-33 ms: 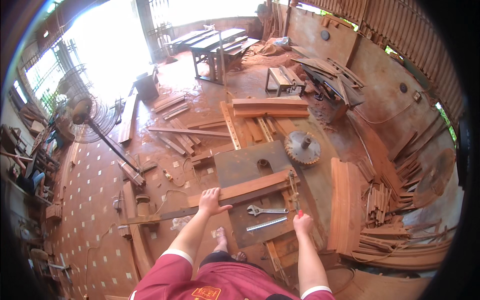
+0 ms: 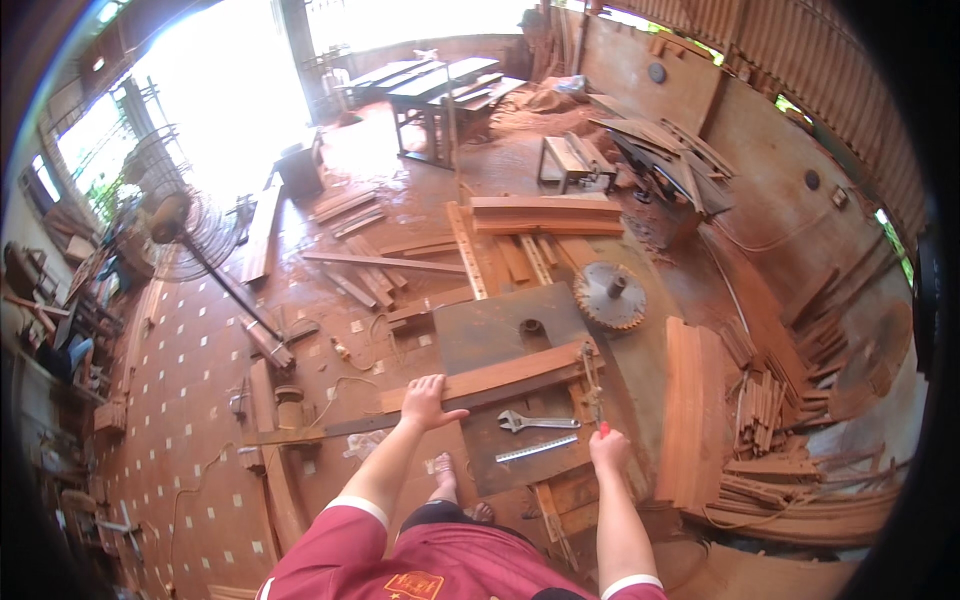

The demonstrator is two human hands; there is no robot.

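Note:
My left hand (image 2: 428, 404) grips a long reddish wooden board (image 2: 500, 372) near its left end, fingers over the top and thumb stretched along the near side. The board lies across a dark metal machine table (image 2: 490, 325), against a long dark straight bar (image 2: 340, 430). My right hand (image 2: 608, 450) is closed round the red handle of a clamp (image 2: 590, 380), whose upper end sits at the board's right end. Between my hands, an adjustable wrench (image 2: 538, 421) and a short steel ruler (image 2: 537, 448) lie on the table's near part.
A toothed circular saw blade (image 2: 610, 296) rests right of the machine table. Stacked curved boards (image 2: 692, 410) and offcuts (image 2: 765, 410) lie farther right. A floor fan (image 2: 172, 218) stands at left. Loose strips (image 2: 380, 260) and a cord (image 2: 345, 380) lie on the floor.
The whole view has shifted slightly. Both hands keep their places on the board and the clamp handle.

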